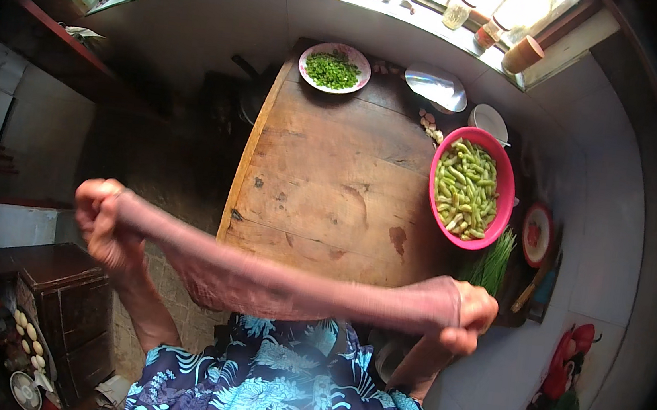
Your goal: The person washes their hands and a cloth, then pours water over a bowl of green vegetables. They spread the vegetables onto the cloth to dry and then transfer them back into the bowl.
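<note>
A dusky pink cloth (272, 286) stretches in front of my chest, blurred by motion, and sags in the middle. My left hand (107, 224) is closed around its left end, out beyond the table's left side. At the other end my right hand (470, 317) grips a bunched corner, near the table's front right. Behind the cloth lies the wooden tabletop (318, 186), stained and worn. On its right side a pink plastic basin (508, 194) holds green pods (465, 189). A bundle of thin green chives or similar stalks (496, 262) lies just beyond my right hand.
A plate (364, 78) of chopped greens (330, 70) sits at the back. Farther right are a shiny metal object (436, 87), garlic cloves (430, 125) and a white bowl (489, 121). A red-rimmed dish (537, 234) stands by the wall. Jars (458, 13) line the windowsill; a dark cabinet (77, 311) is left.
</note>
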`<state>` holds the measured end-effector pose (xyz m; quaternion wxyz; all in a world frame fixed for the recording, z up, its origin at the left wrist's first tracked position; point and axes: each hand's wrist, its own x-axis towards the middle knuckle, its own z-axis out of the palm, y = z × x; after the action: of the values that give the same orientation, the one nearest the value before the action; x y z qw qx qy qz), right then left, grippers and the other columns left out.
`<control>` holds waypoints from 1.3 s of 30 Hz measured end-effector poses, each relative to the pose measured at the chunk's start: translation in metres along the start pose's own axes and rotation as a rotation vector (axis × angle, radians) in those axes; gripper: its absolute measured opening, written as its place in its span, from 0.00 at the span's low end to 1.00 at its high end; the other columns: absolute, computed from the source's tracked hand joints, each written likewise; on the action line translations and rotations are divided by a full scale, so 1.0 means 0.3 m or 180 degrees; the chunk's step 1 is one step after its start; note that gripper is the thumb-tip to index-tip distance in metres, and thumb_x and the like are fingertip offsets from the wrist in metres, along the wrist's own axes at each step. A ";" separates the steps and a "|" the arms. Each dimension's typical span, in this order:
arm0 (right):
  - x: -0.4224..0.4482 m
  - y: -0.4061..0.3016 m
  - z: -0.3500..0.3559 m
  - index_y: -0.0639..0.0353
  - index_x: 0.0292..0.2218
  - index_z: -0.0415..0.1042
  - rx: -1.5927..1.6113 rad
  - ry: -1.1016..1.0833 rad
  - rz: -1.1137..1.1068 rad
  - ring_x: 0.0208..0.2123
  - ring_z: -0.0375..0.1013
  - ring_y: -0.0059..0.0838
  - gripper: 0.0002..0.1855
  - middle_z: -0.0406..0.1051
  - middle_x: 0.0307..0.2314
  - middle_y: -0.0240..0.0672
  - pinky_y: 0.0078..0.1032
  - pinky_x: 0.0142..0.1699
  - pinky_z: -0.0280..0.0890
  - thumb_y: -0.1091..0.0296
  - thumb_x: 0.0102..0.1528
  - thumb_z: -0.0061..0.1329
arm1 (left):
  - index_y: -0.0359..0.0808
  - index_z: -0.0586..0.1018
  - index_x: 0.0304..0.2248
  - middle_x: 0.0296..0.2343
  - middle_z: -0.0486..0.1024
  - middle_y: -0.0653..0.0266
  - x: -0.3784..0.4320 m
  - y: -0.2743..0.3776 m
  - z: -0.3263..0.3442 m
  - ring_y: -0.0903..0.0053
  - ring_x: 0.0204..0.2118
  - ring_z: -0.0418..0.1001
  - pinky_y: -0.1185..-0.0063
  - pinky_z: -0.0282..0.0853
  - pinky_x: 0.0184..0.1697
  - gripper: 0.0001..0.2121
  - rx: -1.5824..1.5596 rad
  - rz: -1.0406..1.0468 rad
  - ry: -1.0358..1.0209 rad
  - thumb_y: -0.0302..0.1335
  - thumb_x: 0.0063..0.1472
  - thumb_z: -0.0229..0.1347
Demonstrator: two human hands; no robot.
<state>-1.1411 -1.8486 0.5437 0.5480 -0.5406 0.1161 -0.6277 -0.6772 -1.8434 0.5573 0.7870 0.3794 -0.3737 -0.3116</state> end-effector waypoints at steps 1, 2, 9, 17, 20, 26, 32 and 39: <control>-0.005 0.038 0.004 0.60 0.21 0.65 -0.0080 0.0611 0.0220 0.21 0.72 0.27 0.10 0.71 0.17 0.35 0.26 0.28 0.67 0.71 0.40 0.56 | 0.34 0.74 0.34 0.26 0.68 0.69 0.025 -0.037 0.026 0.86 0.22 0.63 0.88 0.59 0.22 0.05 0.0104 -0.0298 -0.0105 0.20 0.58 0.57; -0.011 0.073 0.016 0.60 0.23 0.65 -0.0194 0.1244 0.0451 0.23 0.71 0.26 0.10 0.70 0.19 0.34 0.25 0.30 0.66 0.71 0.42 0.55 | 0.34 0.76 0.34 0.26 0.70 0.69 0.046 -0.095 0.070 0.87 0.21 0.65 0.90 0.59 0.21 0.04 0.0188 -0.0630 -0.0219 0.20 0.58 0.57; 0.141 0.494 -0.226 0.55 0.29 0.70 0.0478 0.2192 0.1933 0.27 0.69 0.21 0.04 0.68 0.24 0.25 0.24 0.35 0.65 0.70 0.56 0.50 | 0.34 0.79 0.34 0.23 0.76 0.71 0.247 -0.621 0.038 0.90 0.18 0.66 0.92 0.57 0.17 0.06 0.0544 -0.1936 0.0010 0.23 0.56 0.61; 0.161 0.988 -0.548 0.56 0.27 0.72 0.0773 0.3292 0.2722 0.24 0.71 0.26 0.06 0.69 0.23 0.28 0.27 0.30 0.70 0.69 0.51 0.57 | 0.46 0.82 0.28 0.23 0.77 0.77 0.350 -1.138 0.020 0.87 0.25 0.70 0.80 0.59 0.28 0.06 0.1757 -0.3047 0.0517 0.30 0.47 0.63; 0.193 1.051 -0.634 0.54 0.25 0.70 0.1039 0.3407 0.2708 0.22 0.73 0.24 0.06 0.71 0.20 0.27 0.25 0.26 0.72 0.71 0.53 0.54 | 0.44 0.82 0.28 0.22 0.76 0.75 0.401 -1.216 0.030 0.86 0.23 0.70 0.81 0.60 0.25 0.06 0.1766 -0.3074 0.0511 0.30 0.48 0.62; 0.272 1.156 -0.721 0.62 0.31 0.69 0.1418 0.3595 0.2418 0.34 0.77 0.35 0.03 0.74 0.29 0.40 0.34 0.37 0.76 0.74 0.55 0.49 | 0.39 0.82 0.33 0.26 0.79 0.66 0.491 -1.360 0.037 0.77 0.24 0.75 0.82 0.65 0.21 0.10 0.1790 -0.3240 0.0714 0.30 0.51 0.64; 0.323 1.165 -0.652 0.66 0.54 0.54 0.1351 0.3069 0.1575 0.54 0.67 0.49 0.32 0.55 0.57 0.50 0.39 0.56 0.66 0.82 0.51 0.53 | 0.39 0.54 0.63 0.49 0.69 0.49 0.455 -1.404 0.065 0.57 0.48 0.72 0.63 0.75 0.47 0.38 0.0459 -0.3006 0.0237 0.16 0.55 0.58; 0.252 1.070 -0.578 0.69 0.57 0.53 0.0216 0.2498 0.1866 0.46 0.74 0.43 0.34 0.64 0.51 0.51 0.28 0.44 0.73 0.75 0.53 0.55 | 0.31 0.65 0.57 0.37 0.79 0.58 0.477 -1.368 0.025 0.77 0.28 0.80 0.81 0.73 0.28 0.31 0.2677 -0.2414 -0.0643 0.26 0.54 0.61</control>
<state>-1.0863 -2.1071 0.2809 0.6339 -0.1897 0.4406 -0.6067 -0.6928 -2.1696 0.2703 0.3621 0.7356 -0.3766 -0.4313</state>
